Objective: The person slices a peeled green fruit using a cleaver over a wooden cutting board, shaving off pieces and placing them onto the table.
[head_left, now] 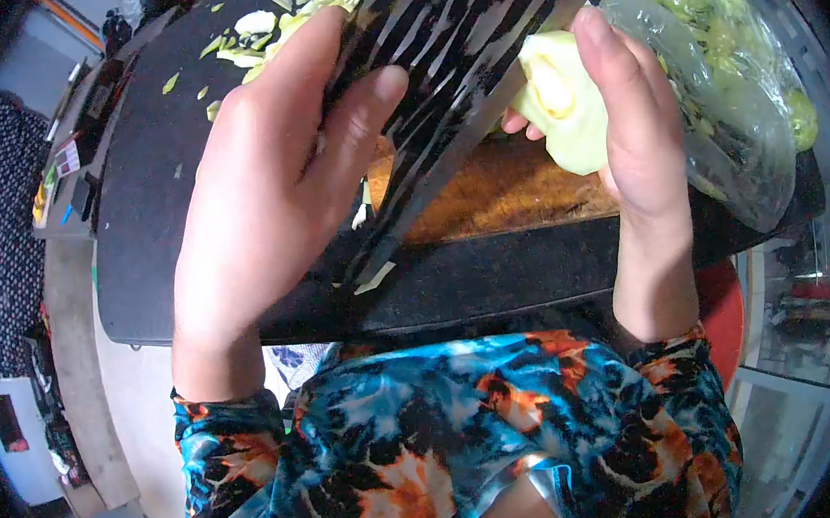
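My left hand (274, 173) is closed on a wide black, striped, flat tool (455, 33), perhaps a blade or grater; its kind is hard to make out. The tool slants from upper right to lower left above a wooden board (498, 192). In my right hand (634, 112) is a pale green, peeled vegetable piece (577, 131) with a hollow in its cut face, held close to the tool's right edge. Thumb and fingers wrap round the piece. Pale green scraps (256, 24) lie scattered on the black table (155, 222) beyond my left hand.
A clear plastic bag (734, 63) of green vegetables lies at the right of the table. Part of a red round seat (723, 316) shows under the table's right front edge. Shelves with small items stand at the left.
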A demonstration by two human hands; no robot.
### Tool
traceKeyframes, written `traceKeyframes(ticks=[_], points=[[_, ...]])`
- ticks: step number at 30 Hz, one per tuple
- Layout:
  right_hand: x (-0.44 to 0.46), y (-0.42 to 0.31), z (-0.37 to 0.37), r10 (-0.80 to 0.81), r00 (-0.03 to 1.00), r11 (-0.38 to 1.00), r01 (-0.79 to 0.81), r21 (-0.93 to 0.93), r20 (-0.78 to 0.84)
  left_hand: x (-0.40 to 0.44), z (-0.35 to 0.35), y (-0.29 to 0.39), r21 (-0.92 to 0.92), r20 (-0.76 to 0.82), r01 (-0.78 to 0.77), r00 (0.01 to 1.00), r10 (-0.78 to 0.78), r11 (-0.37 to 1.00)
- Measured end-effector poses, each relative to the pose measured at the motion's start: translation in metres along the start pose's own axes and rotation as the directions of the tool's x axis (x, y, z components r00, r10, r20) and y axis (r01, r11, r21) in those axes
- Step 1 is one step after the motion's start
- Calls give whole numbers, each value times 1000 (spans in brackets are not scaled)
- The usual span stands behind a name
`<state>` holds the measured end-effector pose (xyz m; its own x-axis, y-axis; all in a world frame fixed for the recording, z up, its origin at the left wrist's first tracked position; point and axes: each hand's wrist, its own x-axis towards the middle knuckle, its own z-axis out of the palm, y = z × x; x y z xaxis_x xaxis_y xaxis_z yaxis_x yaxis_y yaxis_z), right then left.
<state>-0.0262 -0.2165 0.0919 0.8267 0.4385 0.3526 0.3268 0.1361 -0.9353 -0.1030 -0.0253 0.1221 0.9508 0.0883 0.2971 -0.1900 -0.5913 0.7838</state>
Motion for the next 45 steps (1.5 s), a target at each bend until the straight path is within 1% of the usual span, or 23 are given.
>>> traceKeyframes(ticks=[1,3,4,7,10,13,16,19,23,26,28,31,34,37,40,43,45], points=[[0,0,-1,-4,1000,1000,4,12,4,0,1,0,17,-1,5,1000,-5,1000],[-3,9,-2,34,994,992,-21,120,-106,1,3,-6,50,-14,-68,998,69,996],[-4,12,-3,57,986,984,-29,175,-159,2,5,-13,65,-24,-146,989,148,987],[-4,11,9,92,917,970,5,242,-388,-2,8,-6,69,-21,-6,1000,7,998],[-4,15,4,41,958,953,47,298,-283,-2,10,-8,51,-18,-9,1000,10,999],[-3,8,11,18,967,924,81,375,-255,-3,12,-6,5,6,4,1000,-4,1000],[-5,13,11,9,922,949,114,293,-388,-2,18,-8,-79,-14,-59,998,58,995],[-5,18,13,-28,862,959,166,229,-507,-1,20,-7,-89,-4,-89,996,89,992],[-6,17,16,-23,857,955,171,244,-514,-2,21,-4,-110,8,-42,999,43,993],[-6,16,21,-18,845,952,178,248,-534,-5,23,-4,-168,2,-6,1000,7,986],[-8,20,20,-16,849,952,175,252,-528,-7,28,-4,-185,0,-12,1000,12,983],[-7,18,24,-25,825,946,201,252,-565,-8,31,-5,-183,3,-28,1000,29,983],[-6,22,24,-39,816,951,207,228,-577,-10,34,-3,-239,-4,-37,999,37,970],[-5,33,14,-86,861,901,283,330,-502,-12,38,0,-321,6,-30,999,34,947],[-4,31,19,-103,778,911,324,256,-619,-13,44,0,-379,13,-24,999,31,925],[-4,28,20,-60,797,876,331,350,-602,-13,52,-1,-410,-4,-41,999,44,911],[-3,26,25,-39,792,842,354,407,-609,-15,54,3,-411,3,-8,1000,11,911]])
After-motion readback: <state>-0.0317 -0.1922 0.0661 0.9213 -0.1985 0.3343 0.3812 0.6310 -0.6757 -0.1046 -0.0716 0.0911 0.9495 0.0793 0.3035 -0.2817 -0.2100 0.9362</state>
